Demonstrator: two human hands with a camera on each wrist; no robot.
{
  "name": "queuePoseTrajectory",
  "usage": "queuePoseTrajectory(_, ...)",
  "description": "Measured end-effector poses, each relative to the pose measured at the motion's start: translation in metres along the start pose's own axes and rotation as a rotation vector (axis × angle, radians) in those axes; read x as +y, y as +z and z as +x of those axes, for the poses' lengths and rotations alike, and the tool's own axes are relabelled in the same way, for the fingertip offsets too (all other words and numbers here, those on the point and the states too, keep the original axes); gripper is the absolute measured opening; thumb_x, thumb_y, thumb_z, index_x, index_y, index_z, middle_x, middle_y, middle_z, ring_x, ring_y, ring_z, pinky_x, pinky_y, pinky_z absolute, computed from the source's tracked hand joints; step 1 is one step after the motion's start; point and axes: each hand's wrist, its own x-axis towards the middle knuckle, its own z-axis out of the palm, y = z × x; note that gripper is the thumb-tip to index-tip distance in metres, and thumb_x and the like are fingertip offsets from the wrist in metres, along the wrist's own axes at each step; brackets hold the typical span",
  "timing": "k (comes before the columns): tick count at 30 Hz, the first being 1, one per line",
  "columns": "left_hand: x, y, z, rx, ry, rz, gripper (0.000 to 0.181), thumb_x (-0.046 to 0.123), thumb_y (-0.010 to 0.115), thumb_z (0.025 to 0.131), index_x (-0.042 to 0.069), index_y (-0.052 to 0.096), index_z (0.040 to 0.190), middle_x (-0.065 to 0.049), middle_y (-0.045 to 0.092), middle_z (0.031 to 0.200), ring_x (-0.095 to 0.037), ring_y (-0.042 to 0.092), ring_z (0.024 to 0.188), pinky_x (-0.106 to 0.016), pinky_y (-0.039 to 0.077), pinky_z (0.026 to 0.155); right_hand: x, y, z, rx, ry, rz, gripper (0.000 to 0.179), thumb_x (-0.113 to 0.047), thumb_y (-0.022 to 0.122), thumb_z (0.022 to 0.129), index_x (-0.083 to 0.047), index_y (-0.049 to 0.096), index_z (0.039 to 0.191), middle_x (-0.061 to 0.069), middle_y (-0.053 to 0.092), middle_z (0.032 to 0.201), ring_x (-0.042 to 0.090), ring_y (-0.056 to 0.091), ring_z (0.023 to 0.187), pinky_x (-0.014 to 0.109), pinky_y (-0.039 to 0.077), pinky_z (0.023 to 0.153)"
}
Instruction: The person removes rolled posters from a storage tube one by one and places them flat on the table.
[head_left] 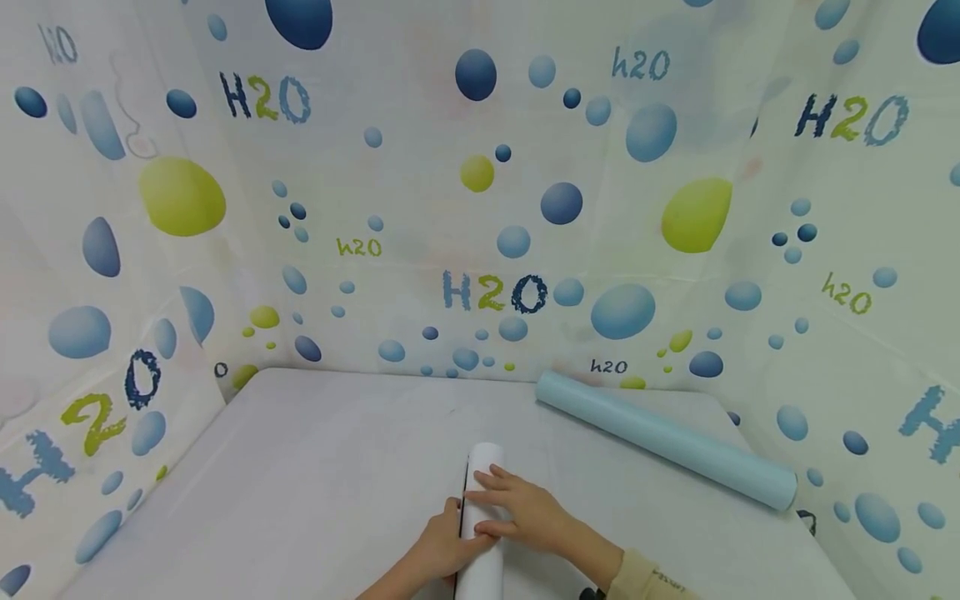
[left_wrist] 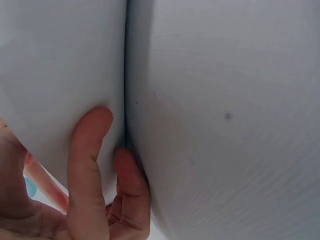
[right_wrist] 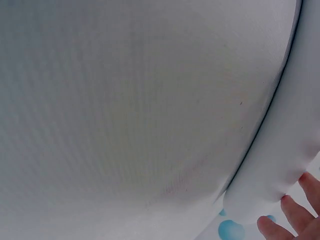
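A white roll (head_left: pixel 483 467), long and narrow, lies pointing away from me near the front middle of the table. A thin dark line runs along its left side. My left hand (head_left: pixel 442 546) grips the roll from the left, its thumb across the top. In the left wrist view the thumb (left_wrist: pixel 89 165) presses the white surface, and another finger (left_wrist: pixel 131 180) sits at the dark seam. From the right, my right hand (head_left: pixel 528 510) rests spread, fairly straight fingers on top of the roll. Its fingertips (right_wrist: pixel 286 200) touch the white surface in the right wrist view.
A light blue roll (head_left: pixel 667 437) lies slanted at the back right of the white-covered table (head_left: pixel 322 467). Curtains (head_left: pixel 420 183) printed with bubbles and H2O stand around the back and sides. A small dark object (head_left: pixel 588 594) shows at the bottom edge, partly cut off.
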Motion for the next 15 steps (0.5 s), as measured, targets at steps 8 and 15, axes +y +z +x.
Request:
queuePoseTrajectory(8, 0.0013, 0.0016, -0.0022, 0.005, -0.011, 0.018, 0.083, 0.041, 0.059, 0.075, -0.017, 0.020, 0.120, -0.025, 0.051, 0.088, -0.019, 0.053, 0.057, -0.030, 0.043, 0.040, -0.0006, 0.0004, -0.0008, -0.032, 0.009, 0.020, 0.049, -0.054, 0.034, 0.083, -0.026, 0.050, 0.120, 0.001, 0.038, 0.130, 0.024, 0.028, 0.122, 0.039, 0.034, 0.090)
queuePoseTrajectory(15, -0.0001, 0.0000, -0.0026, -0.020, -0.002, 0.012, 0.078, 0.042, 0.059, 0.075, -0.014, 0.026, 0.117, -0.017, 0.051, 0.081, -0.017, 0.051, 0.049, -0.031, 0.042, 0.038, -0.0017, 0.0010, -0.0010, -0.044, 0.029, 0.045, 0.049, -0.054, 0.034, 0.083, -0.026, 0.051, 0.119, 0.000, 0.038, 0.130, 0.023, 0.028, 0.122, 0.040, 0.032, 0.091)
